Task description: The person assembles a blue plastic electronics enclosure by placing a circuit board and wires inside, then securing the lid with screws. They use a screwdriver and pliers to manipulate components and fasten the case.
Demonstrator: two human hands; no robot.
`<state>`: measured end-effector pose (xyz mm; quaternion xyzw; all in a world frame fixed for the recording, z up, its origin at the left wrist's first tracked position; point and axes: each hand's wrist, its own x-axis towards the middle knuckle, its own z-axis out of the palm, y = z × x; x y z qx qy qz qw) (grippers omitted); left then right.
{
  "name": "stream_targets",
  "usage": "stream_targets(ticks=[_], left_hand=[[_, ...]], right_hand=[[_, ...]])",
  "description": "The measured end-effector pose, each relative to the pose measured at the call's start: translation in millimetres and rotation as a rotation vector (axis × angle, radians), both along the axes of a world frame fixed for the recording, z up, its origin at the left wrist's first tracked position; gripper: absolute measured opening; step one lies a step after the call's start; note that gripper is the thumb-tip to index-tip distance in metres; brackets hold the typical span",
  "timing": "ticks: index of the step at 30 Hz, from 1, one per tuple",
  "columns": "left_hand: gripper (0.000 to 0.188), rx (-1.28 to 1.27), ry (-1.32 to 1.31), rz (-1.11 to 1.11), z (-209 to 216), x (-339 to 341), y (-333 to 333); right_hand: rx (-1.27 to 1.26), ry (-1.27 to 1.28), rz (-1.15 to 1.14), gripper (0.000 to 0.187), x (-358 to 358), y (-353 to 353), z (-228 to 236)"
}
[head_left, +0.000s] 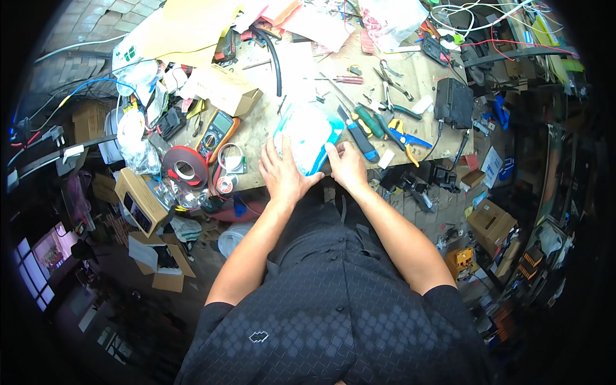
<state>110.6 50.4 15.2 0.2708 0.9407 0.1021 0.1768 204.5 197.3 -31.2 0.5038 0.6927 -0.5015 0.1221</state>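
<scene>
We locate the white-and-blue packet (309, 138) at 12 o'clock, by the near edge of the tabletop (255, 136). Our left hand (282, 174) lies on its 8 o'clock side, grip open, fingers spread. Our right hand (348, 168) curls at its 4 o'clock side, thumb at the blue edge; we cannot tell whether this grip closes on it. We judge the step as steadying the packet; the next move calls for firm edge control. Glare hides any lettering there; markings on the multimeter (213, 140), at the packet's 9 o'clock, are too small to read.

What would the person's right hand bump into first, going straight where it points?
Probably the glossy white-and-blue plastic packet; the right hand seems to touch its edge.
</scene>
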Motion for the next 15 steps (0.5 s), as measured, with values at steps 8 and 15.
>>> stream_targets(ticks=[8, 15], left_hand=[[0.115, 0.146, -0.052, 0.16, -11.1, -17.9, -8.9], [0.053, 0.384, -0.267, 0.246, -65.8, -74.4, -29.5]], right_hand=[[-0.165, 0.174, -0.187, 0.052, -4.6, 1.0, -15.9], [-0.318, 0.159, -0.284, 0.055, -16.7, -2.1, 4.4]])
